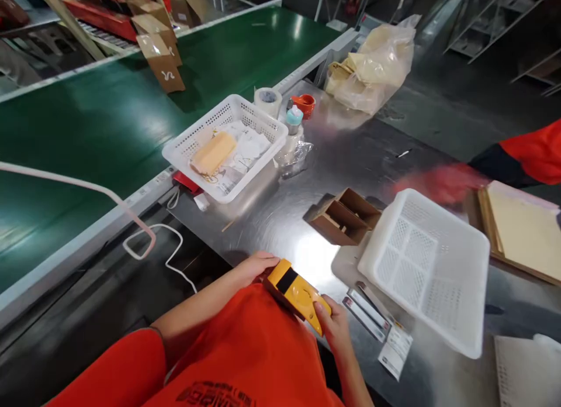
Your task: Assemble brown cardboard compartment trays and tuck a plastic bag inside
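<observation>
A yellow handheld device (297, 295) with a dark screen lies between my two hands at the near edge of the steel table (350, 155). My left hand (255, 266) grips its upper end. My right hand (333, 326) holds its lower end with the thumb on its face. Just right of it lie small flat packets and a printed slip (395, 351). An empty white perforated basket (427, 266) sits tilted beyond them. An open brown cardboard box (344, 216) lies in the table's middle.
A second white basket (225, 147) with a tan block and papers stands at the table's left by the green conveyor belt (109, 114). Tape roll (267, 100), bottle (293, 119), plastic bag (377, 65) sit at the back. A co-worker's blurred hand (438, 183) reaches in at right, near cardboard sheets (523, 231).
</observation>
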Demonstrator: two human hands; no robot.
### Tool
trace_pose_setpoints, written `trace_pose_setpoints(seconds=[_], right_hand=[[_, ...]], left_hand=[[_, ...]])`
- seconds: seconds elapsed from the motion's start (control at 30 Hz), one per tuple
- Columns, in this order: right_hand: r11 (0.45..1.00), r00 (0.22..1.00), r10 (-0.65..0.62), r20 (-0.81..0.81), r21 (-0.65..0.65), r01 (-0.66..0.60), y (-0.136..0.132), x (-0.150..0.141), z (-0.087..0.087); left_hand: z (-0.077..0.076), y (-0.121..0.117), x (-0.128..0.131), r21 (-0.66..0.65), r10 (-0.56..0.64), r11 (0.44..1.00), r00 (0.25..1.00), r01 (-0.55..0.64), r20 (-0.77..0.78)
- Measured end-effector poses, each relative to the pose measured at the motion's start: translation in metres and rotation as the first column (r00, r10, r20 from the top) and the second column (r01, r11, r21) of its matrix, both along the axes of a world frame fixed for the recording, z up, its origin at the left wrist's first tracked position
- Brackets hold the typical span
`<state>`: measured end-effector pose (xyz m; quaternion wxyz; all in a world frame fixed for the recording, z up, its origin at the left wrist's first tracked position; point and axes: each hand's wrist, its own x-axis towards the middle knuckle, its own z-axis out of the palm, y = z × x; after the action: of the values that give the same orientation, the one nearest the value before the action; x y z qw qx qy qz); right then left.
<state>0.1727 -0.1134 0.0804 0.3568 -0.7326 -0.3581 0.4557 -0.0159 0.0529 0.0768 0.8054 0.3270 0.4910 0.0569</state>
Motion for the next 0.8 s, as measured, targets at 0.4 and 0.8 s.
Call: trace_pose_setpoints(seconds=[0.4,0.8], right_hand=[[0.988,0.995,0.091,0.042,-0.127,-0.085,0.012,0.004,0.027],[0.982,0.989,0.035,0.143,-0.188,-0.007,0.003,0.006,0.013]], left_hand=[[-0.03,0.012,-0.016,0.397,0.158,0.917,0.943,-0.03,-0.293],[-0.075,0.018,-0.029,0.448,0.133,0.894,0.951,0.007,-0.279]])
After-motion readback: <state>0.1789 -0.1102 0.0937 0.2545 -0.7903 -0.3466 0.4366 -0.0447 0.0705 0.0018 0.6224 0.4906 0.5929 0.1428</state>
